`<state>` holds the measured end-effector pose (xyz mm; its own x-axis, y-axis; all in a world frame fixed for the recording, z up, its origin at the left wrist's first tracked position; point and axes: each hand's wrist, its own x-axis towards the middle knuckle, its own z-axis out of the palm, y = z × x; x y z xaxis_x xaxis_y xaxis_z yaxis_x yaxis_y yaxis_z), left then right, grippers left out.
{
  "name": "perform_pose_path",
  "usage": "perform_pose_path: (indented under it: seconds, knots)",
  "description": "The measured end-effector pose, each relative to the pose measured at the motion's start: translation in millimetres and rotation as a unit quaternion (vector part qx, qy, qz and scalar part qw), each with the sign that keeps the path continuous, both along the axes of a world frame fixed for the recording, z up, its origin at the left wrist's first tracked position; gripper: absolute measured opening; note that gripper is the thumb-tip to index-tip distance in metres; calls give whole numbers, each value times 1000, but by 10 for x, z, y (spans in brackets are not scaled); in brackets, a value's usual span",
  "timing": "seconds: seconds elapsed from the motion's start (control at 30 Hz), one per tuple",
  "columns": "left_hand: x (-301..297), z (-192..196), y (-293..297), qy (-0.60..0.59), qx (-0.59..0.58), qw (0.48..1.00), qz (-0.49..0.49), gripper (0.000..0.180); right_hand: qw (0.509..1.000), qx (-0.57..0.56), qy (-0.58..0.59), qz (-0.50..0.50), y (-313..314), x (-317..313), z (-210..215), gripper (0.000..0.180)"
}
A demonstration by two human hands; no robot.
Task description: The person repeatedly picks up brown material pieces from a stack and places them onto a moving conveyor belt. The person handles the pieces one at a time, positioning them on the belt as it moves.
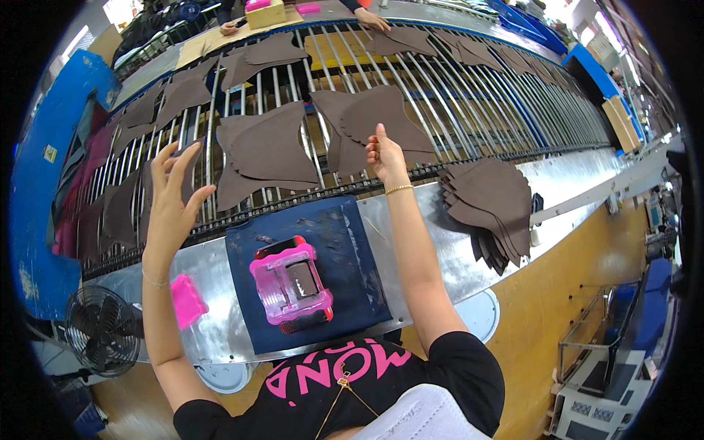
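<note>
While the pink stamping tool (291, 286) sits idle on the dark blue mat (352, 242) nearest my chest, with a small pink block (187, 301) off to its left on the metal bench (440, 242), both of my hands are out over the roller conveyor (469, 110) beyond.

My right hand (384, 152) is closed, thumb up, pinching the near edge of a brown cut piece (381, 117) that lies across the rollers. My left hand (173, 192) is spread wide, fingers fanned, holding nothing that I can make out; it hovers above the rollers just left of another brown piece (268, 150).

A stack of the same brown pieces (491, 202) waits at my right on the bench edge.

To place this piece well, I judge that the pinch should stay at the very edge, so the leather lies flat rather than folding, and that it should overlap its neighbour as little as the row allows. The open left hand looks well placed to smooth or steady the adjoining piece.

Farther off, more pieces line the conveyor, and another person's hands (370, 18) work at its far side near a small box (265, 13).
</note>
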<state>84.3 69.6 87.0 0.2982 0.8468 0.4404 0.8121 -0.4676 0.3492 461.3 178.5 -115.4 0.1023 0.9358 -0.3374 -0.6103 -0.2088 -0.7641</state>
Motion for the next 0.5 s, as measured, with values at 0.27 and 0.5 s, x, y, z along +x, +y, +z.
perform_pose_path:
  seconds: [0.27,0.5]
  knots:
    - [-238,-239,-170,-3,6,999,38,58,653,33,-709,-264,-1481,1191,687,29]
    - [-152,-381,-132,-27,-23,999,1,61,560,-415,-702,-145,-2657,2609,471,46]
